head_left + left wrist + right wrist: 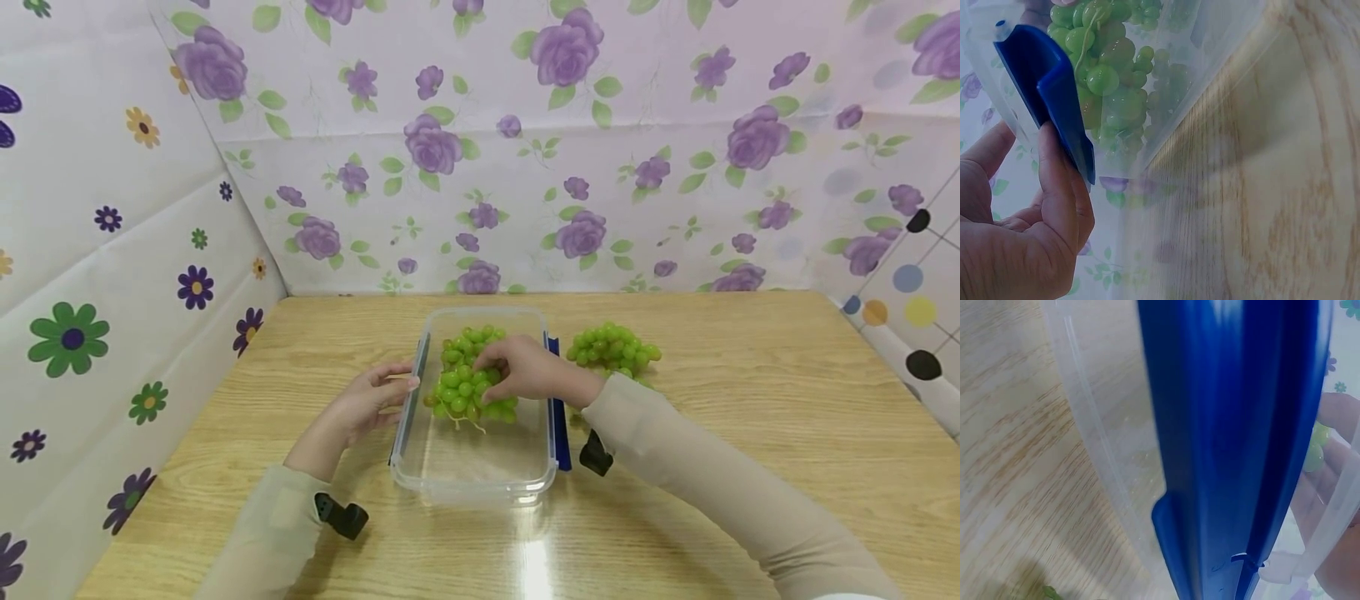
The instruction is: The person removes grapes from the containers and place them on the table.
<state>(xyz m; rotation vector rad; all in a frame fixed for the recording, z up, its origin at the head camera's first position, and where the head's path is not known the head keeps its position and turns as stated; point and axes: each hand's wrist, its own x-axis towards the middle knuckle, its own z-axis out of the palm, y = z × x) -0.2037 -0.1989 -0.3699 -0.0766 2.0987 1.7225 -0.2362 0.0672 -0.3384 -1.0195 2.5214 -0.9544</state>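
Observation:
A clear plastic container [487, 485] with blue side latches stands lidless on the table. Green grapes [459, 393] lie inside, toward its far half, their pale stems pointing to the near side. My right hand [521, 367] reaches over the right wall and pinches the grapes between thumb and fingers. In the right wrist view a blue latch [1229, 425] hides much of that hand. Against the container's left wall rests my left hand [367, 404], fingers loosely extended. The left wrist view has one finger touching the left blue latch [1054, 94].
More green grapes [611, 346] lie on the table just right of the container, partly behind my right forearm. The wooden table [750, 400] meets a flowered cloth [495, 167] at the back and a second patterned cloth [112, 333] on the left.

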